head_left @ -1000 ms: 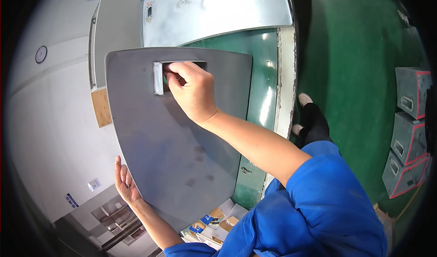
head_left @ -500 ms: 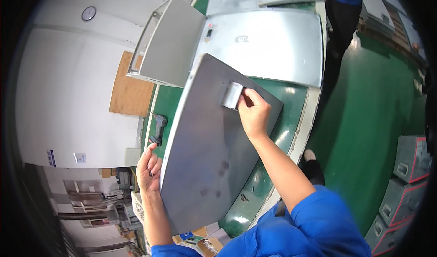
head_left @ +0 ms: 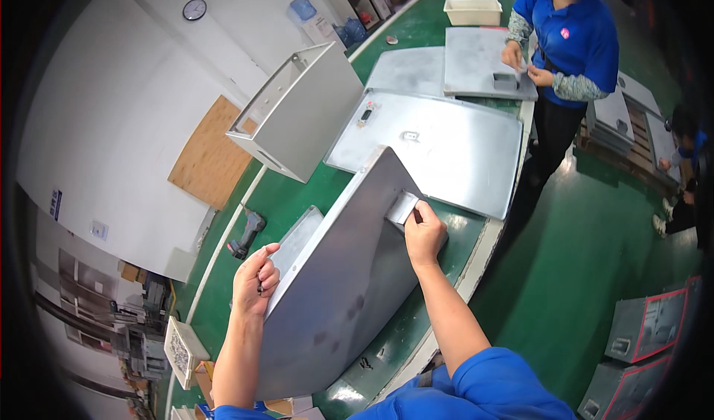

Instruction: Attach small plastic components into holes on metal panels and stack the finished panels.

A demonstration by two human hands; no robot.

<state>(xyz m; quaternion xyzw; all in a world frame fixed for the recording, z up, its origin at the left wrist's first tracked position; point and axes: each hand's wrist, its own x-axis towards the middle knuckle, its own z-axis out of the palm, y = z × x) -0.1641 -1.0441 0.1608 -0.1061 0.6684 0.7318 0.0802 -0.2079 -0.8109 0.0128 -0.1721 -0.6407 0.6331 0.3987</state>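
A large grey metal panel (head_left: 335, 293) stands tilted in front of me over the green workbench. My right hand (head_left: 425, 235) is closed, thumb and fingers pinching the edge of a small bright metal box-shaped piece (head_left: 401, 207) on the panel's face. By the panel's left edge, my left hand (head_left: 256, 277) is raised with its fingers curled. Something small and dark shows between those fingers, too small to name. Beyond the left hand lies a cordless drill (head_left: 248, 234) on the bench.
A flat silvery panel (head_left: 446, 152) and an open grey metal cabinet (head_left: 297, 111) lie beyond. Across the bench a person in blue (head_left: 569, 48) works at another panel (head_left: 476, 55). Small dark parts (head_left: 366, 363) lie near me; a white bin (head_left: 183, 351) stands left.
The view has swung up, bringing more of the far bench and the other person into sight. The large panel leans more steeply, uncovering another panel behind it. My right hand keeps its hold.
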